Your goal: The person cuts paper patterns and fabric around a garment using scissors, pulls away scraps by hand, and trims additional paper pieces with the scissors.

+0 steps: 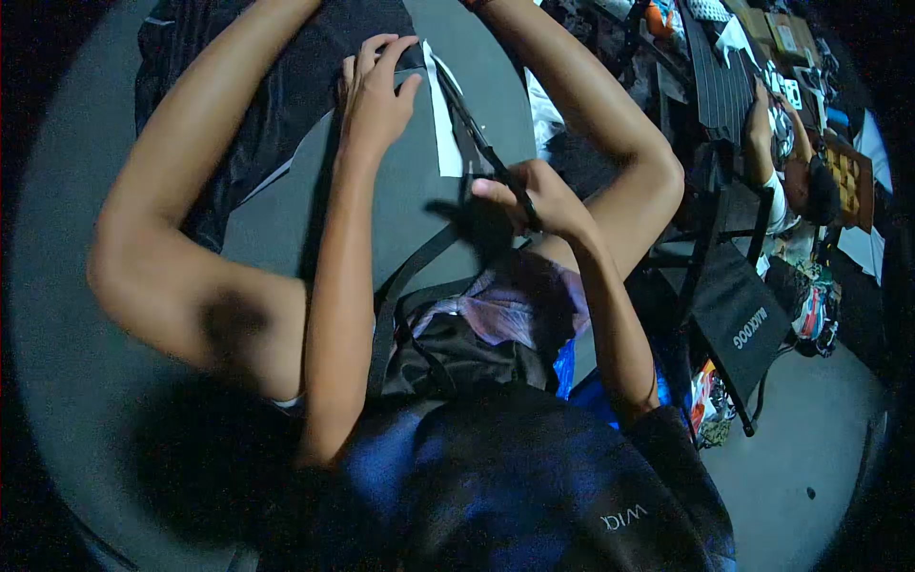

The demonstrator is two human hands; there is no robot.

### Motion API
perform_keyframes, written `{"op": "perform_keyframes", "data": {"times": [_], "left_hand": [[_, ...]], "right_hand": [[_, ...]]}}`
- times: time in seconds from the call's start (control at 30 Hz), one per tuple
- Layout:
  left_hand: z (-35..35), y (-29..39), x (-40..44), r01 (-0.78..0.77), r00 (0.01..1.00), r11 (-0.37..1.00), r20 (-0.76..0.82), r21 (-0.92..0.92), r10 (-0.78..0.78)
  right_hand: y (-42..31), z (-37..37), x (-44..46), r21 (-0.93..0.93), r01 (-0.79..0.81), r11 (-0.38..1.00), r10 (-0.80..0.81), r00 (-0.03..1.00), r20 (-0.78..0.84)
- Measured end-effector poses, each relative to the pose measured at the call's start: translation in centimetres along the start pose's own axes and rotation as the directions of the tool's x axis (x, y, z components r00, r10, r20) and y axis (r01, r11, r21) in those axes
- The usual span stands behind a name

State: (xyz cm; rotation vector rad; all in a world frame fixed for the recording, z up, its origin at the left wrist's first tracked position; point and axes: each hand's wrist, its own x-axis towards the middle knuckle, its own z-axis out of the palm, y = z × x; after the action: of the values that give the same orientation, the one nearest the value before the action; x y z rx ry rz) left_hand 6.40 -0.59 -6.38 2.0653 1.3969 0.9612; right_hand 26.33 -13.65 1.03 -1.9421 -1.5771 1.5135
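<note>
My left hand (376,91) presses on dark cloth (286,105) between my bent legs, its fingers spread beside a narrow white strip (443,124). In my right hand (548,200) are black-handled scissors (472,124), held with the thumb and curled fingers. The long blades point up and away, along the right edge of the white strip, near my left fingertips. Whether the blades touch the strip or cloth is hard to tell. A black strap (415,262) runs below my right hand.
A black folding chair (739,305) stands on the right. Beyond it another person (786,181) reaches over a dark slatted table (715,76). Boxes (782,33), a woven basket (848,186) and bags (815,310) lie at the far right.
</note>
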Motion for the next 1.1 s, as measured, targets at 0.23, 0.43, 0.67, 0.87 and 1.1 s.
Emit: {"op": "perform_keyframes", "data": {"times": [0.23,0.43,0.67,0.87,1.1], "left_hand": [[-0.7,3.6,-2.5,0.117,0.993,0.991,0.024,0.071,-0.119],[-0.6,6.7,-5.7,0.087,0.981,0.994,0.167,0.064,-0.096],[0.5,9.7,-10.3,-0.082,0.94,0.993,0.338,0.086,0.048],[-0.7,10.5,-13.3,-0.183,0.854,0.978,0.508,0.096,0.11],[-2.3,10.3,-14.4,-0.26,0.776,0.955,0.619,0.144,0.118]], "right_hand": [[0.1,0.3,-1.4,0.087,-0.112,0.99,0.112,0.994,0.005],[1.2,1.1,-3.4,0.162,-0.095,0.982,0.083,0.994,0.075],[0.5,1.7,-9.1,0.391,-0.126,0.912,0.102,0.991,0.081],[1.5,2.5,-10.6,0.401,-0.072,0.913,0.08,0.997,-0.003],[-0.6,3.7,-10.3,0.366,-0.171,0.915,0.15,0.985,0.083]]}}
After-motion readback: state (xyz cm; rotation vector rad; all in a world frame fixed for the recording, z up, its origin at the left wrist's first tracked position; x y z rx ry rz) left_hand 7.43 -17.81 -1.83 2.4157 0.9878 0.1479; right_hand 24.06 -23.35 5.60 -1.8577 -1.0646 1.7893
